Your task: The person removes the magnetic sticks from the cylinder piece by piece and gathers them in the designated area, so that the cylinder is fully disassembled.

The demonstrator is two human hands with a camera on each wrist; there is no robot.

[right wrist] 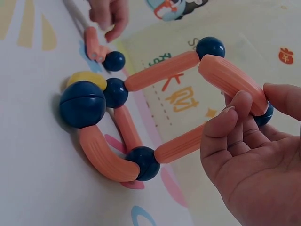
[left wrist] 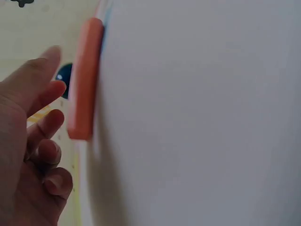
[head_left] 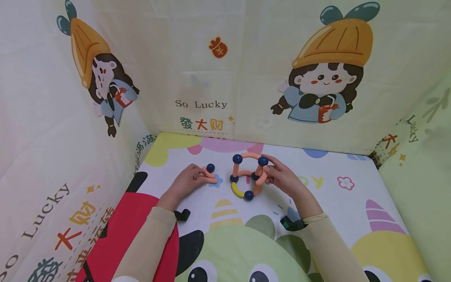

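Frame [head_left: 244, 172] of glossy navy balls [right wrist: 83, 104] and ridged orange rods [right wrist: 110, 155] stands on cartoon-print table [head_left: 334, 168]. Right fingers [right wrist: 241, 104] pinch curved orange rod [right wrist: 228, 77] at frame's right side. Left fingers [left wrist: 51, 125] loosely bent, free, just beside loose rods [left wrist: 85, 80] left of frame. Printed fabric walls [head_left: 260, 78] behind.

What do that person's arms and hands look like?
Long, plain beige sleeves cover both arms. The left hand and right hand wear no gloves. There's a small black gadget at the left wrist and a dark device at the right.
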